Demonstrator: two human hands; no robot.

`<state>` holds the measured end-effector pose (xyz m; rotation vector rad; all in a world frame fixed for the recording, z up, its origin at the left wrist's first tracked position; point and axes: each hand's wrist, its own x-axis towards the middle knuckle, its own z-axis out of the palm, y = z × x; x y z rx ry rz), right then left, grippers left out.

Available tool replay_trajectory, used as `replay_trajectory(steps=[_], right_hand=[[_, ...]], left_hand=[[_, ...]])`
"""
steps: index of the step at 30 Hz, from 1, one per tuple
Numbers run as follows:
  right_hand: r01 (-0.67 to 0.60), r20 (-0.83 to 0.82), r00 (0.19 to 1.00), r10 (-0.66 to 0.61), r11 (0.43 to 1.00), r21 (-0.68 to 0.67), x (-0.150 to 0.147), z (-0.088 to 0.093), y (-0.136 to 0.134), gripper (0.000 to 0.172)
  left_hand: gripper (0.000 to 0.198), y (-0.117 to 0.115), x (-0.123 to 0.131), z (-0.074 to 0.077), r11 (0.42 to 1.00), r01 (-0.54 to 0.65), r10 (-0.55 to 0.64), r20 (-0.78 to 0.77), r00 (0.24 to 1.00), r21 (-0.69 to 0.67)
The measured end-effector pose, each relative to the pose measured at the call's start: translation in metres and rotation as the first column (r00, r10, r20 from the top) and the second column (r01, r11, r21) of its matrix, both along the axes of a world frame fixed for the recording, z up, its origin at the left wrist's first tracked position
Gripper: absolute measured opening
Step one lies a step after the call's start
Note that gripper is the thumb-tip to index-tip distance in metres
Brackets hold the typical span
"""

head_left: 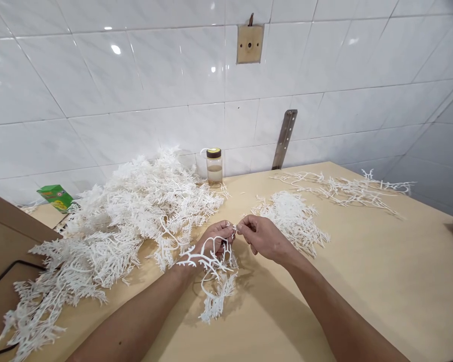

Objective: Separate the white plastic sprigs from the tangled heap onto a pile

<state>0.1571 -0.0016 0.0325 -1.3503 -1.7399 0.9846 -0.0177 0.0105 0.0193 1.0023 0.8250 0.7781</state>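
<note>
My left hand (214, 236) is closed on a white branching plastic sprig (210, 262), its bare forked stems draped over my wrist and a feathery tuft hanging below. Fingertips of my right hand (263, 237) pinch at the top end of the sprig, close against the left fingers; exactly what lies between them is too small to make out. To the left spreads a large heap of white feathery sprigs (136, 206). Just beyond my right hand is a smaller pile of short white pieces (296, 218).
Thin bare white stems (342, 190) lie at the back right of the wooden table (400, 271). A lidded bottle of liquid (214, 168) and a metal strip (285, 138) stand by the tiled wall. A green box (56, 197) and brown carton (11, 256) are at left.
</note>
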Motion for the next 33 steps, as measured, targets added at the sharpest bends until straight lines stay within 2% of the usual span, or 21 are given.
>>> replay_trajectory(steps=[3,6,9,11,13,18,26,33], right_hand=[[0.068,0.198,0.975,-0.1,0.984,0.164,-0.008,0.001,-0.002,0.023],[0.107,0.353,0.908,-0.224,0.941,0.322,-0.01,0.0,0.001,0.019],[0.236,0.414,0.83,-0.374,0.908,0.347,0.007,0.002,0.01,0.019],[0.403,0.413,0.739,-0.531,0.841,0.361,0.026,0.005,0.016,0.016],[0.489,0.385,0.697,-0.605,0.793,0.362,0.043,0.006,0.021,0.016],[0.495,0.298,0.738,-0.605,0.786,0.369,0.056,-0.003,0.026,0.006],[0.442,0.287,0.785,-0.55,0.82,0.363,0.052,-0.008,0.029,0.015],[0.411,0.211,0.808,-0.549,0.783,0.467,0.049,-0.008,0.025,0.018]], left_hand=[[0.041,-0.003,0.001,0.0,0.999,0.024,-0.024,0.002,1.0,0.024],[0.043,-0.003,-0.001,-0.003,0.995,0.05,-0.053,0.03,0.998,0.08],[0.044,0.0,-0.003,-0.005,0.992,0.025,-0.028,0.023,0.999,0.125],[0.045,0.003,-0.003,-0.004,0.991,-0.014,0.012,0.018,1.0,0.135],[0.046,0.004,-0.003,-0.002,0.992,-0.04,0.037,0.025,0.999,0.123],[0.049,0.002,-0.001,0.005,0.994,-0.064,0.06,0.049,0.997,0.09],[0.042,0.001,-0.001,0.006,0.996,-0.061,0.054,0.1,0.994,0.065],[0.035,0.0,-0.001,0.013,0.993,-0.105,0.098,0.117,0.988,0.058]])
